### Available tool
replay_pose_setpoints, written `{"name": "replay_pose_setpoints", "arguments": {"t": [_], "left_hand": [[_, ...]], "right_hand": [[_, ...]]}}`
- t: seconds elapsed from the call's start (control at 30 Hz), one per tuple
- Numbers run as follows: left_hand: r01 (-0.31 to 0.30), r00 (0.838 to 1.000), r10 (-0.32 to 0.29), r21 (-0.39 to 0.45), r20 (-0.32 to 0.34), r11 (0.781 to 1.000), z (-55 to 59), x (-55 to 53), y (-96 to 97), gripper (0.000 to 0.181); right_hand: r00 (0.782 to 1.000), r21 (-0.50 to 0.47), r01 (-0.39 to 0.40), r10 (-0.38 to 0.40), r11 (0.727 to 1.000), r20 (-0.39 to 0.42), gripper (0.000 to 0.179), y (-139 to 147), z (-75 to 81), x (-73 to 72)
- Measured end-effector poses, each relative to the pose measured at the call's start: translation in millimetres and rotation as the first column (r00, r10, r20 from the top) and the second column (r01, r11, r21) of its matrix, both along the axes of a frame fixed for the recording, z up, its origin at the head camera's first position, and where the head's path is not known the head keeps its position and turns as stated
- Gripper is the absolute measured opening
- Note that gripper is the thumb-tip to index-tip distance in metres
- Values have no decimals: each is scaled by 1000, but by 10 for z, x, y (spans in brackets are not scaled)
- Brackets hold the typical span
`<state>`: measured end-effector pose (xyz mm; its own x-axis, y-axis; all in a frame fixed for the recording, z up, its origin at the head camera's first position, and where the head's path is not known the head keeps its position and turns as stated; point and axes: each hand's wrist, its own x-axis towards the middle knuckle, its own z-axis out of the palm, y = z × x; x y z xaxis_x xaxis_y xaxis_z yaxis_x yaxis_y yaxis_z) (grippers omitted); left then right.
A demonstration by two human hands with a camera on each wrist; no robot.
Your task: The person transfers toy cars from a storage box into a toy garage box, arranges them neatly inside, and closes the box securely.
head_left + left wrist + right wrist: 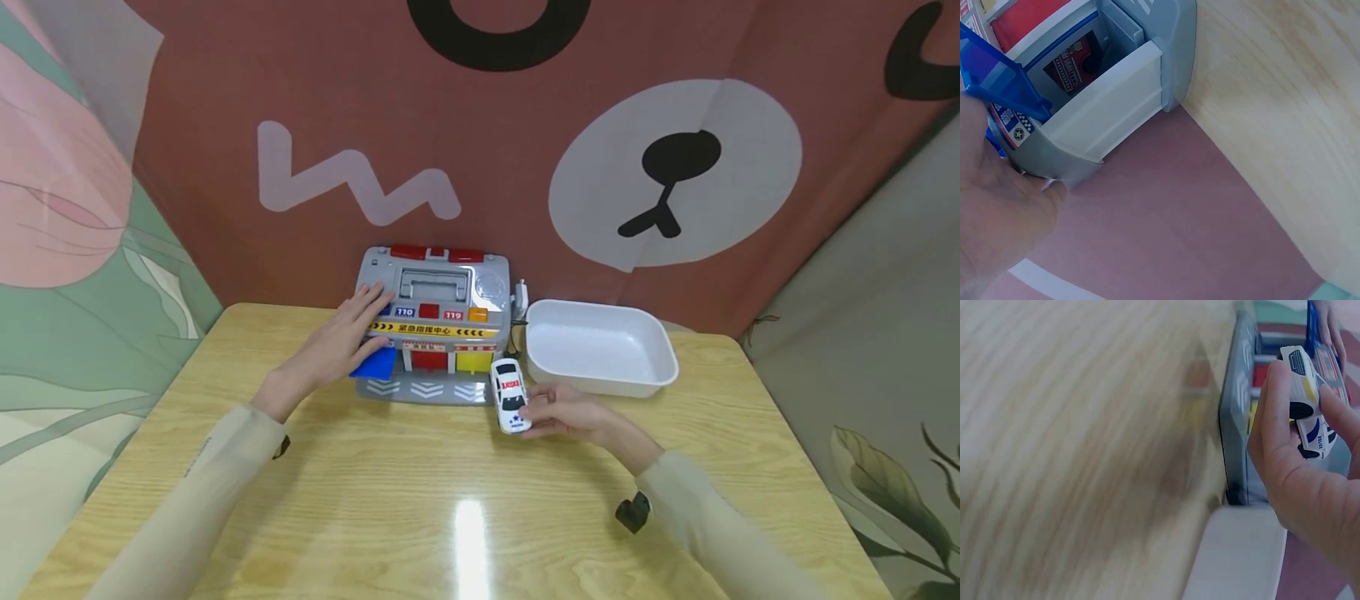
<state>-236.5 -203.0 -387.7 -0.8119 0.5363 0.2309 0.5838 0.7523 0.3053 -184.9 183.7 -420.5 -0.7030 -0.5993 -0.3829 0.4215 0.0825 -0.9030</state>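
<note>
A grey toy garage [431, 312] with red and yellow doors stands at the back of the table. My left hand [348, 337] lies on its left side, fingers stretched over the roof and thumb right by the blue door [377, 363]. That door is swung up; in the left wrist view the bay [1079, 65] behind it shows a dark red sticker inside. My right hand [564, 412] grips a white toy police car [511, 396] between thumb and fingers, over the garage's front right corner. In the right wrist view the car's side and wheels show between the fingers.
A white plastic tub [600, 346] stands just right of the garage, close behind my right hand. A small grey part [521, 298] sticks out from the garage's right side. Behind the wooden table [390, 500] hangs a reddish cloth [315, 92] with a bear face.
</note>
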Motion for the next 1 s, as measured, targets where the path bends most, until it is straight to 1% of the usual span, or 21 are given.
{"name": "replay_pose_setpoints", "arguments": {"t": [0.2, 0.37, 0.5, 0.67, 0.73, 0.83, 0.93, 1.0], "left_hand": [[-12, 1000, 11, -38, -27, 999, 9, 10, -16, 70], [-13, 999, 11, -50, -31, 999, 26, 8, 0, 70], [-11, 999, 9, -57, -33, 998, 18, -1, 19, 70], [-10, 999, 8, -59, -34, 998, 10, -10, 36, 70], [-13, 1000, 11, -64, -29, 998, 17, -10, 36, 69], [-13, 1000, 12, -77, -23, 997, 33, -7, 29, 69], [-18, 999, 15, -88, -32, 996, 38, -3, 31, 69], [-17, 999, 14, -89, -36, 996, 36, -3, 36, 69]], "right_hand": [[998, 3, -26, 26, 1000, 57, 48, -313, -72, 32], [995, -4, -16, 16, 1000, 97, 44, -605, -132, 39], [992, 11, 9, -10, 1000, 123, 44, -821, -172, 46], [985, 50, 80, -87, 996, 151, 46, -1056, -157, 32], [981, 48, 106, -112, 993, 160, 47, -1147, -152, 22], [982, 16, 94, -95, 995, 161, 44, -1274, -170, 14], [979, -10, 96, -93, 995, 182, 41, -1403, -198, 11], [973, -19, 121, -115, 992, 199, 41, -1485, -211, 7]]}}
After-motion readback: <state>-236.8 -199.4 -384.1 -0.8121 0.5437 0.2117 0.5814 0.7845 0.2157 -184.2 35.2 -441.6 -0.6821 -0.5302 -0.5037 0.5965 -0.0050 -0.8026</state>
